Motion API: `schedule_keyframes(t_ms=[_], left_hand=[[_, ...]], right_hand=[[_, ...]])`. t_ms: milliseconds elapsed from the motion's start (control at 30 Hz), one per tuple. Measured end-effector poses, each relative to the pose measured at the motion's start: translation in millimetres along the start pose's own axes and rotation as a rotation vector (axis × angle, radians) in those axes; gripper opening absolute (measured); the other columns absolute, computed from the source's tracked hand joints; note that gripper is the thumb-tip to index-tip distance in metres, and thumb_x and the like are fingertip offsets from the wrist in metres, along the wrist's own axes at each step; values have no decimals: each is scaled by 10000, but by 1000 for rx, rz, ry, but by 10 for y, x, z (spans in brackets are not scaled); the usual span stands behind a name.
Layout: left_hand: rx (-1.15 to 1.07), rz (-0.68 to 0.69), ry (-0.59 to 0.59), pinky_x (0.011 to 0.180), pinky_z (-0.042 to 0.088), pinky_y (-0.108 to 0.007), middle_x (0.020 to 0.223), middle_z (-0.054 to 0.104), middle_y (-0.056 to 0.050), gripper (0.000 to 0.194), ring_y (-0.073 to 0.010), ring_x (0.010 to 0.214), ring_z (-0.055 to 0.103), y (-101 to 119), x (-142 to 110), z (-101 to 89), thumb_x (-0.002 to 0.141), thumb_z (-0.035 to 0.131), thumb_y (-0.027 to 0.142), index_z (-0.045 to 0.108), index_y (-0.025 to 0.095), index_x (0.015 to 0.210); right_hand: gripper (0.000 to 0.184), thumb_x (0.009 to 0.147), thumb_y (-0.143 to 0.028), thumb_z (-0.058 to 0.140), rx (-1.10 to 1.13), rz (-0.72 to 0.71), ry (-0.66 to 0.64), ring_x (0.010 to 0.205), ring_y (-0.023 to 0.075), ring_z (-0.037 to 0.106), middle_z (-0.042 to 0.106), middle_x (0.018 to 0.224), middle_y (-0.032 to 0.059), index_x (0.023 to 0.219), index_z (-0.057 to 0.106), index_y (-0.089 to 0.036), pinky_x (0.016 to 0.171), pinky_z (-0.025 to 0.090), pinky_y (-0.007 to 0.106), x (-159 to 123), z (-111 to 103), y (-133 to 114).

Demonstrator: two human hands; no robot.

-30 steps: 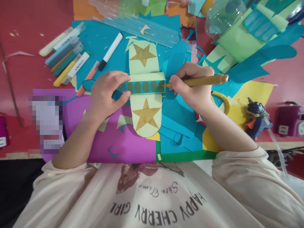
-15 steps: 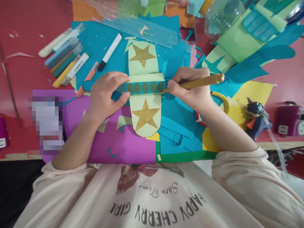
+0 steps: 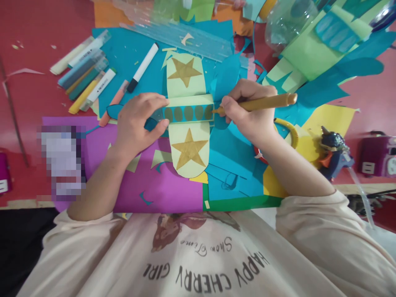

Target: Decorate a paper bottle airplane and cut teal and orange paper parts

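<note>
Left hand [image 3: 137, 122]: curved, holding the left end of the pale-green paper piece [image 3: 188, 100] between thumb and fingers.
Right hand [image 3: 249, 108]: fingers closed round a gold marker [image 3: 270, 102], its tip at the paper piece's right end.
Paper piece: between both hands, gold stars [image 3: 189, 149] on its far and near flaps [image 3: 178, 132].
Loose markers [image 3: 84, 71]: group beyond the left hand, to its left.

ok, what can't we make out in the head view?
All in the head view:
- Left part of the paper craft: partly hidden by the left hand.
- Gold marker tip: too small to tell contact.
- Yellow loop: partly behind the right forearm.
- Phone-like object: pixelated.
- Purple box: cut off by right edge.
</note>
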State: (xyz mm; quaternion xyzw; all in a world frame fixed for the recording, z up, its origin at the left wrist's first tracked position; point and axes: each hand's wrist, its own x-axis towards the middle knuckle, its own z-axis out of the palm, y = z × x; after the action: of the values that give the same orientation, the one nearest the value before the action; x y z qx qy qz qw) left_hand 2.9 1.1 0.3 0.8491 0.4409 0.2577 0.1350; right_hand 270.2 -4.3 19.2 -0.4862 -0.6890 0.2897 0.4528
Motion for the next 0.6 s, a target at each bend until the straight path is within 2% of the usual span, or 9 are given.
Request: schedule_keyframes(t_ms=[200, 367, 600], left_hand=[[-6, -25, -17, 1015, 522, -538, 1274, 684, 28, 385, -314, 1193, 642, 1, 5, 3, 923, 459, 471, 547, 484, 1297], [-19, -34, -23, 1022, 516, -542, 1279, 684, 32, 390, -317, 1201, 638, 5, 5, -4, 919, 463, 478, 549, 487, 1299], [-4, -25, -24, 1014, 523, -529, 1270, 684, 19, 362, -306, 1197, 640, 16, 2, -8, 938, 442, 476, 563, 463, 1278]], right_hand=[[364, 848, -340, 601, 26, -21, 29, 411, 77, 443, 512, 479, -61, 552, 417, -237, 433, 357, 256, -1, 15, -6], [360, 873, -345, 593, 14, -21, 29, 411, 81, 461, 534, 464, -63, 571, 432, -237, 454, 390, 256, -9, 24, -4], [351, 850, -281, 589, 26, -47, 59, 369, 67, 421, 536, 441, -67, 546, 418, -243, 417, 353, 245, -10, 30, -22]])
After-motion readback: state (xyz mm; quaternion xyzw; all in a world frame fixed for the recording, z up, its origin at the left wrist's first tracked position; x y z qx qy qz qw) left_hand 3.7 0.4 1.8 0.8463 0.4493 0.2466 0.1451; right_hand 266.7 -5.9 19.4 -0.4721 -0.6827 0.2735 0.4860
